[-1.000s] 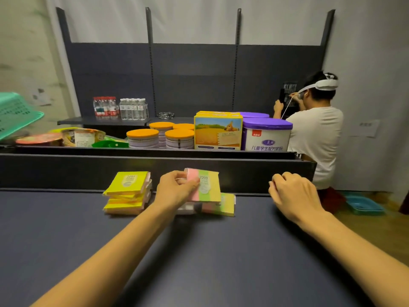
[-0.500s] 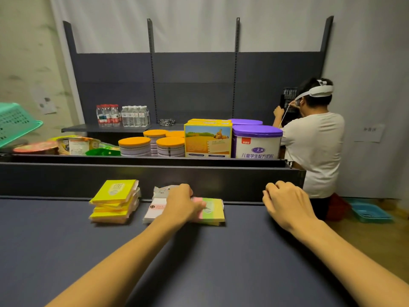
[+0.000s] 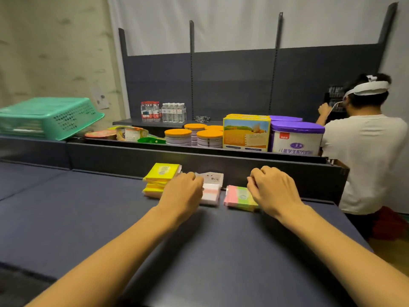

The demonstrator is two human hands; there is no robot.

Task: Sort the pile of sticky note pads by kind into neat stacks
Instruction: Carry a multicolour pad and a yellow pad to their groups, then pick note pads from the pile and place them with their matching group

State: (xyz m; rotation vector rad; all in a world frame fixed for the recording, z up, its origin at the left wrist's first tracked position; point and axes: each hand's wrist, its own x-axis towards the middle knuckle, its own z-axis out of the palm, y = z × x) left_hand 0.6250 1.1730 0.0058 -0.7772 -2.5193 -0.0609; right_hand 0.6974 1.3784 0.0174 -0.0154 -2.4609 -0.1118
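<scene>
Three groups of sticky note pads sit in a row at the far edge of the dark blue desk (image 3: 110,218), close against the low dark divider wall (image 3: 243,161). On the left is a stack of yellow pads (image 3: 161,180), its top pad lying a little askew. In the middle lie the white-and-pink pads (image 3: 211,191) in clear wrapping, and just to the right of them, with a narrow gap between, the pink-and-green pads (image 3: 240,197).

Both hands are down among the pads. The left hand (image 3: 182,191) lies knuckles up with its fingers curled over the left side of the white-and-pink pads, covering part of them and hiding the right lower corner of the yellow stack — whether the fingers actually clamp the pads cannot be told from this angle. The right hand (image 3: 273,188) is likewise knuckles up, fingers bent down onto the right part of the pink-and-green pads; its grip is hidden too.

Beyond the divider a second shelf carries a tilted green plastic basket (image 3: 51,117), tins with orange lids (image 3: 194,137), a yellow carton (image 3: 246,132) and a white tub with a purple lid (image 3: 296,138). Farther back stand packs of water bottles (image 3: 163,111). At the right a person in a white T-shirt (image 3: 365,156), wearing a white headset band, faces away.
</scene>
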